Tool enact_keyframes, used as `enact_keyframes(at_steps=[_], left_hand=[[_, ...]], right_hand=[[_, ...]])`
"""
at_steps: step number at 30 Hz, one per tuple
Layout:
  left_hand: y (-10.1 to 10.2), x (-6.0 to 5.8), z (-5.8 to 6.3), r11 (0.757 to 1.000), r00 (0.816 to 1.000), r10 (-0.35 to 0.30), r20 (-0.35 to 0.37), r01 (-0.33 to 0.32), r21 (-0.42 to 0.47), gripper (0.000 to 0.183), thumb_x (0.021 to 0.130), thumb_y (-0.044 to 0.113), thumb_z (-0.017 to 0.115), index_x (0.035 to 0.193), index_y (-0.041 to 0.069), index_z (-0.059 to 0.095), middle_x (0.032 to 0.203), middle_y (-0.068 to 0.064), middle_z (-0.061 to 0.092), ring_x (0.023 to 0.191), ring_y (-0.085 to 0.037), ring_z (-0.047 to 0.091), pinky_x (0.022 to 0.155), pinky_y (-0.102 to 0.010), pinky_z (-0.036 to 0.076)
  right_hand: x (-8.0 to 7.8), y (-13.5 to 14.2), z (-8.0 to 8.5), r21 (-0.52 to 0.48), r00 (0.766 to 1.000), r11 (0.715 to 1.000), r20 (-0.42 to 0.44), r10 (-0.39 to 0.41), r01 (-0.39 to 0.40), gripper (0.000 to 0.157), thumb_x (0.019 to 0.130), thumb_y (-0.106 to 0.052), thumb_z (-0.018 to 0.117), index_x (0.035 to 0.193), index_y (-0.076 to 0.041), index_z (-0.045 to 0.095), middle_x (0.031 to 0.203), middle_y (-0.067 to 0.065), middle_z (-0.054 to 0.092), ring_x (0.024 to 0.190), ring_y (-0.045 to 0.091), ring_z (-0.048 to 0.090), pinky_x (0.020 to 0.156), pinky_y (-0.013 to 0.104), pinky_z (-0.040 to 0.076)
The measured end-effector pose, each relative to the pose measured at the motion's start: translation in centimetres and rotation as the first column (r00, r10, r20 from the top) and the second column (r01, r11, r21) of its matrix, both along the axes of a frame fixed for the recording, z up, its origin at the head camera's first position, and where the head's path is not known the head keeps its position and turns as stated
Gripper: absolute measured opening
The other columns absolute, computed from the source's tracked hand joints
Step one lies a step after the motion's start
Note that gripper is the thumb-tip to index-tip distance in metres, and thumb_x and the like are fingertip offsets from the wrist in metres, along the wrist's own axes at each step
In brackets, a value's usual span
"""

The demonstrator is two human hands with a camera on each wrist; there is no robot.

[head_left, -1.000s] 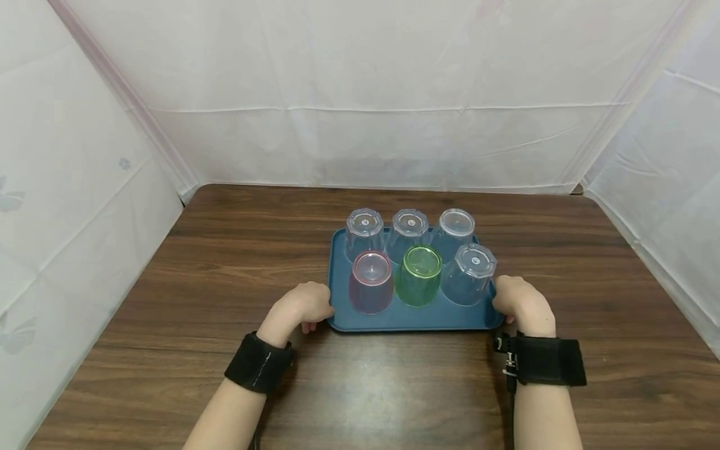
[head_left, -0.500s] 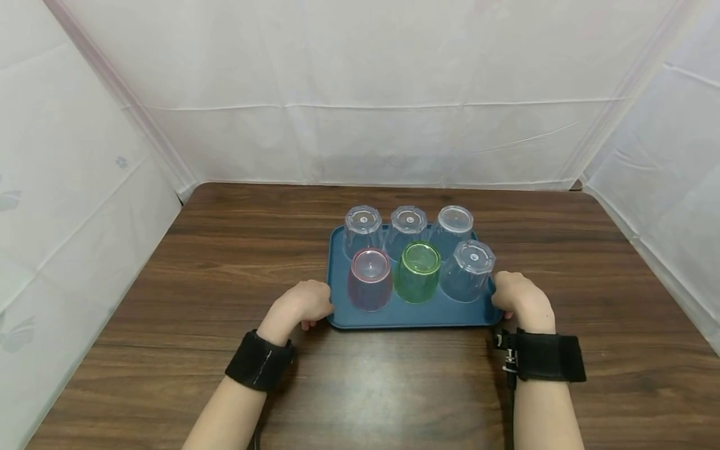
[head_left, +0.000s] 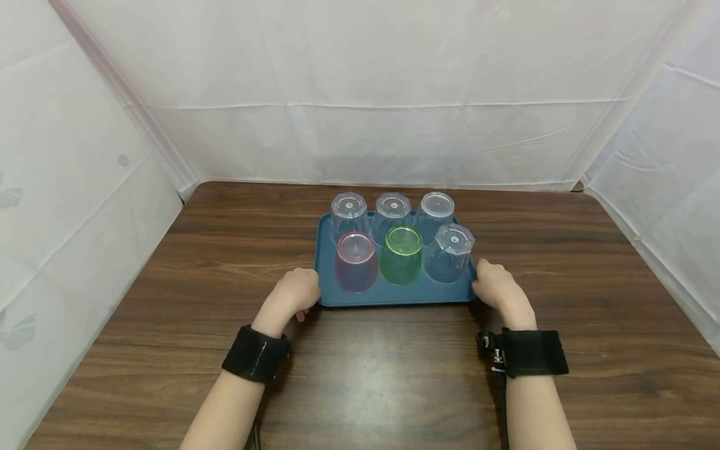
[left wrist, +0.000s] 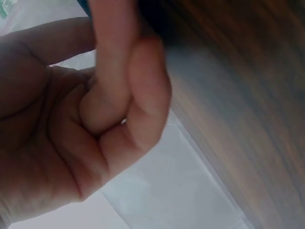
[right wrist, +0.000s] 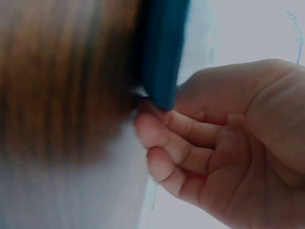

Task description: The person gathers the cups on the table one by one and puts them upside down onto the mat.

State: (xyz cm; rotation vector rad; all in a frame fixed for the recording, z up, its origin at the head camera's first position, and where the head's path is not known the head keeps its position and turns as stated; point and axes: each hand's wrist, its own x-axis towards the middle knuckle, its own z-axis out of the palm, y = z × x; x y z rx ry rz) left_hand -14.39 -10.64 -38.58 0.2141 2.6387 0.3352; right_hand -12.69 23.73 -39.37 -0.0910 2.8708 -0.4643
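Note:
My left hand (head_left: 298, 289) grips the left edge of a blue tray (head_left: 394, 296) with curled fingers. At the opposite edge my right hand (head_left: 497, 286) holds the tray too; in the right wrist view its fingers curl under the blue rim (right wrist: 164, 57). Several upside-down tumblers stand on the tray in two rows. In front are a pink tumbler (head_left: 357, 265), a green tumbler (head_left: 401, 259) and a clear faceted tumbler (head_left: 447, 256). Behind them stand clear tumblers, one at the left (head_left: 349, 219), one in the middle (head_left: 392, 215) and one at the right (head_left: 435, 215).
A dark wood-grain table (head_left: 225, 250) lies under the tray. White sheeting (head_left: 360, 137) hangs along its back and sides. Each wrist wears a black band (head_left: 255, 354), and dark cables run along the forearms.
Between half a second ago and now, both hands and the tray with its tumblers have shifted left and away from the body. The tumblers keep their arrangement.

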Motion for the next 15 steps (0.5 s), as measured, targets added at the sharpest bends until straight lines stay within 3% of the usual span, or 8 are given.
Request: enact_keyframes(at_steps=[2, 5, 8, 11, 15], left_hand=[[0.0, 0.1, 0.0, 1.000, 1.000, 0.008, -0.014, -0.008, 0.016, 0.025, 0.087, -0.001, 0.040, 0.068, 0.001, 0.056, 0.055, -0.009, 0.057, 0.043, -0.015, 0.056, 0.052, -0.029, 0.048], [-0.1, 0.2, 0.0, 0.999, 0.998, 0.033, -0.059, -0.031, 0.036, 0.019, 0.086, -0.002, 0.041, 0.089, -0.010, 0.057, 0.061, -0.011, 0.057, 0.044, -0.015, 0.055, 0.059, -0.031, 0.050], [-0.2, 0.5, -0.1, 0.995, 0.993, 0.069, -0.100, -0.062, 0.074, 0.032, 0.086, -0.001, 0.042, 0.112, -0.018, 0.045, 0.067, -0.014, 0.056, 0.047, -0.018, 0.056, 0.063, -0.035, 0.050], [-0.3, 0.9, -0.2, 0.991, 0.987, 0.095, -0.133, -0.081, 0.104, 0.040, 0.084, 0.000, 0.042, 0.118, -0.021, 0.037, 0.079, -0.022, 0.059, 0.067, -0.028, 0.061, 0.068, -0.040, 0.049], [-0.1, 1.6, -0.1, 0.990, 0.983, 0.098, -0.158, -0.079, 0.119, 0.047, 0.082, 0.001, 0.043, 0.122, -0.021, 0.033, 0.105, -0.034, 0.054, 0.095, -0.041, 0.054, 0.080, -0.048, 0.046]], right_hand=[[0.2, 0.1, -0.3, -0.022, 0.999, 1.000, -0.052, 0.003, -0.004, 0.021, 0.082, -0.001, 0.041, 0.097, 0.013, 0.047, 0.078, 0.022, 0.053, 0.063, 0.028, 0.047, 0.059, 0.043, 0.041], [0.6, 0.3, -0.8, -0.069, 0.995, 0.998, -0.103, 0.004, -0.012, 0.017, 0.085, -0.002, 0.039, 0.094, 0.009, 0.047, 0.076, 0.018, 0.051, 0.064, 0.027, 0.046, 0.060, 0.042, 0.040], [0.9, 0.3, -1.0, -0.104, 0.992, 0.994, -0.122, 0.007, -0.020, 0.015, 0.087, -0.002, 0.038, 0.093, 0.007, 0.048, 0.074, 0.014, 0.049, 0.064, 0.025, 0.044, 0.061, 0.040, 0.038], [1.3, 0.4, -1.0, -0.122, 0.993, 0.992, -0.119, 0.000, -0.015, 0.022, 0.087, -0.001, 0.036, 0.100, 0.011, 0.050, 0.080, 0.018, 0.053, 0.069, 0.027, 0.047, 0.063, 0.041, 0.040], [1.8, 0.3, -0.6, -0.120, 0.992, 0.993, -0.129, 0.006, -0.021, 0.036, 0.086, 0.003, 0.033, 0.116, 0.017, 0.047, 0.105, 0.032, 0.054, 0.094, 0.039, 0.053, 0.081, 0.048, 0.044]])
